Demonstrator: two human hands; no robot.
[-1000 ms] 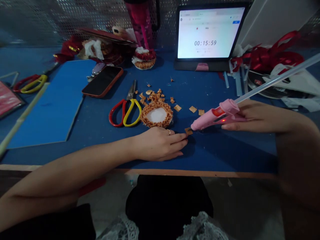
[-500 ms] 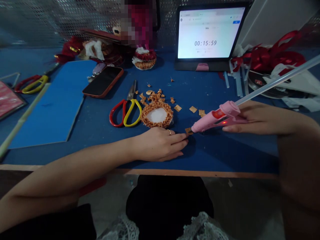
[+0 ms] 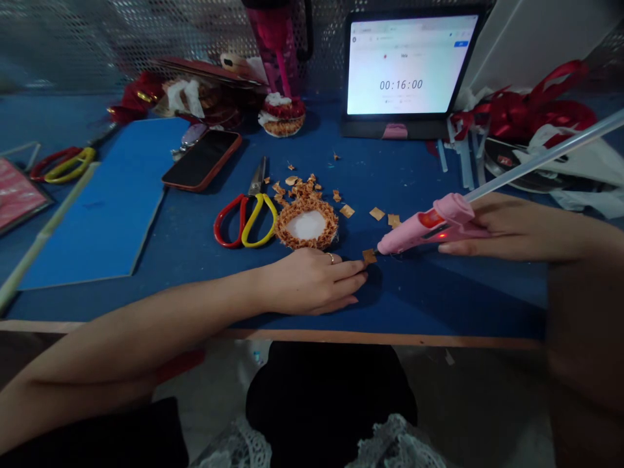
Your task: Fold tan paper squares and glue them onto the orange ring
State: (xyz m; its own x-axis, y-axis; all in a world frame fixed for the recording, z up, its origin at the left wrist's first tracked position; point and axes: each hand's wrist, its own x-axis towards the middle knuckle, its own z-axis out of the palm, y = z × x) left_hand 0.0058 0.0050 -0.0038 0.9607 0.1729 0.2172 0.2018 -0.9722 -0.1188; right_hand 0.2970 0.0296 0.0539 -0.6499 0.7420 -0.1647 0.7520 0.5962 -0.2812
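Note:
My left hand (image 3: 316, 283) pinches a small gold-brown square (image 3: 370, 256) at its fingertips, low over the blue table. My right hand (image 3: 507, 227) is wrapped round a pink glue gun (image 3: 429, 224), whose red light glows. The gun's nozzle points left, at the edge of the square, and a long clear glue stick (image 3: 541, 156) sticks out of its back. Just behind my left hand lies a brown, ruffled oval ring (image 3: 306, 224) with a white centre. Loose squares (image 3: 377, 213) and folded brown bits (image 3: 305, 188) are scattered behind and to the right of it.
Scissors (image 3: 246, 218) with red and yellow handles lie left of the ring. A phone (image 3: 202, 160) rests partly on a blue board (image 3: 112, 201). At the back stand a tablet (image 3: 412, 68) showing a timer and a pink bottle (image 3: 275, 52). Red ribbon (image 3: 531, 107) lies at the right.
The glue gun has drawn back slightly to the right, so its nozzle covers less of the square. My left hand has hardly moved.

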